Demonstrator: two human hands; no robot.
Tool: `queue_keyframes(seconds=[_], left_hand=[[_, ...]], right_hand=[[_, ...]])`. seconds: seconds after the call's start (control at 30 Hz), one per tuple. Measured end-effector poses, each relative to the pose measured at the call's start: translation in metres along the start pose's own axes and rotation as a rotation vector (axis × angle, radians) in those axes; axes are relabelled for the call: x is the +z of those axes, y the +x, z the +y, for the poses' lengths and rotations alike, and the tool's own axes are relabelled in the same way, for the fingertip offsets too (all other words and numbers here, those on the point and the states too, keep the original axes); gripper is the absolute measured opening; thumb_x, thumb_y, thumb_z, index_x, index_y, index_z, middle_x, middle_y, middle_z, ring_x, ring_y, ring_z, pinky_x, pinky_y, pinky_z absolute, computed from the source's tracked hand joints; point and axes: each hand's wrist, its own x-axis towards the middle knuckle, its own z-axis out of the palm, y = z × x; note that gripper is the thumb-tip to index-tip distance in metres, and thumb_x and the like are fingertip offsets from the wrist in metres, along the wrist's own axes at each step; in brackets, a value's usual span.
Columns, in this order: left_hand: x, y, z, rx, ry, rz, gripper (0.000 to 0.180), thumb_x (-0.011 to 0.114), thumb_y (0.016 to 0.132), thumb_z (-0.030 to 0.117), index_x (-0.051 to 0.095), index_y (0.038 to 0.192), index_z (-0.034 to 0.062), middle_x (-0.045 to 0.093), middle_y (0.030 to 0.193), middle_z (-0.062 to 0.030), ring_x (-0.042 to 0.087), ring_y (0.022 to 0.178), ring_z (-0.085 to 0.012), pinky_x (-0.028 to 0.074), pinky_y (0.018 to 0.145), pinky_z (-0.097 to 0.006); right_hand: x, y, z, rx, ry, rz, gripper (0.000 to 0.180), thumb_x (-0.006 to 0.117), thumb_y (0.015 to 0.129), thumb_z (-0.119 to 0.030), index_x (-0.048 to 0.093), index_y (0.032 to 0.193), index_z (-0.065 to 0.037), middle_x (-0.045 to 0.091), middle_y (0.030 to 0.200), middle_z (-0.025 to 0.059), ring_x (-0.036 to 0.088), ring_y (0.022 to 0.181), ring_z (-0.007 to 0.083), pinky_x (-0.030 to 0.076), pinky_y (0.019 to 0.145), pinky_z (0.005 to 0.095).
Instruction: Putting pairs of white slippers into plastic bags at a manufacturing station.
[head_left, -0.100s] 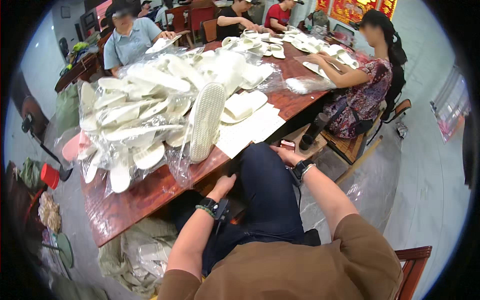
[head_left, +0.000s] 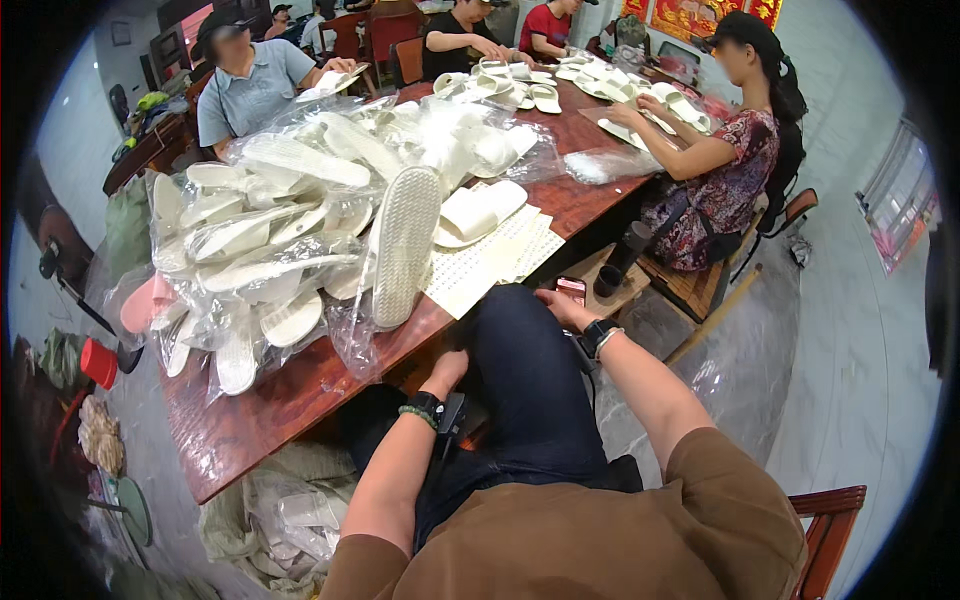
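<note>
The person is sitting at the edge of a long reddish-brown wooden worktop (head_left: 250, 420), one leg in dark blue trousers (head_left: 530, 390) raised toward it; the left hand (head_left: 447, 368) is resting beside that leg just under the worktop's edge, and whether its fingers are curled or spread cannot be told; the right hand (head_left: 562, 305) is lying on top of the knee, fingers loosely bent, pinching nothing that is visible; a small dark phone with a reddish screen (head_left: 571, 288) is sitting just beside the right hand's fingertips. On the worktop, near the knee, a pale ribbed slipper sole (head_left: 405, 245) is leaning upright against a heap of white slippers in clear plastic bags (head_left: 270, 240); white perforated paper sheets (head_left: 490, 260) are lying flat beside it. Other people are working at the far end.
</note>
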Motion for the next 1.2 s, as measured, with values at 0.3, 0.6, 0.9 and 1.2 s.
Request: queue_keyframes(seconds=[0.3, 0.6, 0.9, 1.2], left_hand=[[-0.021, -0.056, 0.078, 0.263, -0.201, 0.357, 0.032, 0.05, 0.09, 0.023, 0.06, 0.097, -0.0065, 0.064, 0.098, -0.0329, 0.06, 0.097, -0.0505, 0.048, 0.084, -0.053], [-0.008, -0.033, 0.019, 0.074, -0.195, 0.296, 0.061, 0.054, 0.096, 0.031, 0.043, 0.146, -0.0039, 0.044, 0.151, -0.0262, 0.037, 0.143, -0.0387, 0.026, 0.119, -0.039], [-0.014, -0.098, 0.035, 0.514, 0.45, -0.113, 0.014, 0.061, 0.086, 0.013, 0.059, 0.092, 0.0013, 0.065, 0.091, -0.0243, 0.064, 0.092, -0.0437, 0.052, 0.08, -0.053], [-0.049, -0.133, 0.047, 0.389, 0.341, -0.226, 0.032, 0.068, 0.086, 0.013, 0.057, 0.113, 0.0011, 0.066, 0.108, -0.0247, 0.064, 0.105, -0.0416, 0.052, 0.09, -0.047]], right_hand=[[-0.007, -0.045, -0.072, -0.21, -0.261, 0.274, 0.024, 0.062, 0.091, -0.021, 0.06, 0.093, 0.003, 0.061, 0.081, 0.0049, 0.056, 0.078, 0.0145, 0.048, 0.072, 0.0352], [0.037, -0.096, -0.071, -0.624, -0.764, -0.111, 0.032, 0.072, 0.086, -0.025, 0.052, 0.088, -0.001, 0.061, 0.081, 0.0196, 0.059, 0.075, 0.0429, 0.049, 0.07, 0.0466], [0.028, -0.076, -0.022, -0.077, -0.911, 0.023, 0.027, 0.064, 0.092, -0.026, 0.053, 0.096, -0.003, 0.065, 0.095, 0.0237, 0.064, 0.092, 0.0448, 0.051, 0.078, 0.052], [0.022, -0.168, 0.001, -0.189, -0.56, -0.108, 0.027, 0.061, 0.08, -0.008, 0.059, 0.106, -0.001, 0.061, 0.1, 0.018, 0.059, 0.1, 0.0398, 0.049, 0.087, 0.0449]])
